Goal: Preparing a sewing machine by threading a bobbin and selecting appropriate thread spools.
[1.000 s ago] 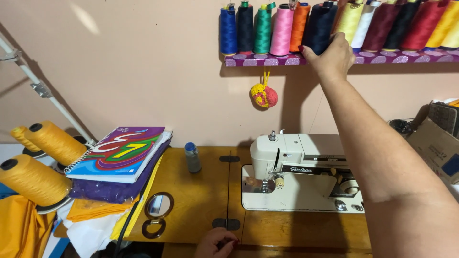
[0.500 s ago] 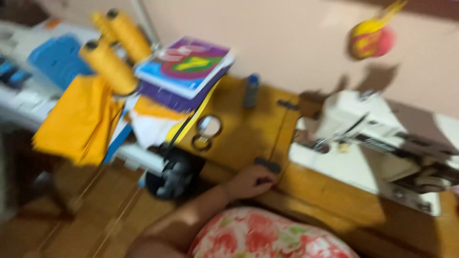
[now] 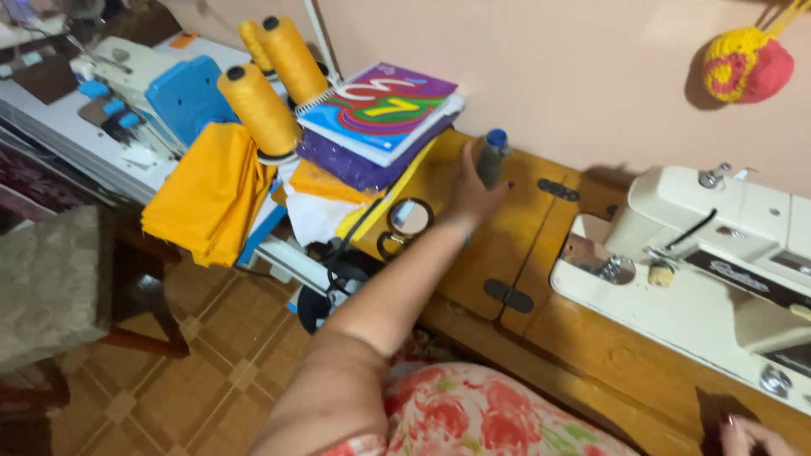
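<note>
My left hand (image 3: 471,192) reaches across the wooden sewing table (image 3: 515,245) and wraps around the base of a small grey thread spool with a blue cap (image 3: 492,154), which stands upright near the wall. Black-handled scissors (image 3: 399,230) lie just left of that wrist. Only the fingertips of my right hand (image 3: 748,435) show at the bottom right edge, resting by the table's front edge below the white sewing machine (image 3: 718,253). My lap, in a floral fabric (image 3: 490,418), fills the bottom.
A colourful spiral notebook (image 3: 384,110) lies on purple material beside several large yellow thread cones (image 3: 258,105) and folded yellow cloth (image 3: 211,194). Another machine with a blue part (image 3: 182,97) stands at far left. A chair (image 3: 51,287) stands on the tiled floor. A red-and-yellow pincushion (image 3: 748,67) hangs on the wall.
My head has turned down and left. My right arm has come down from the thread shelf. My left hand moved from the table's front edge to the grey spool.
</note>
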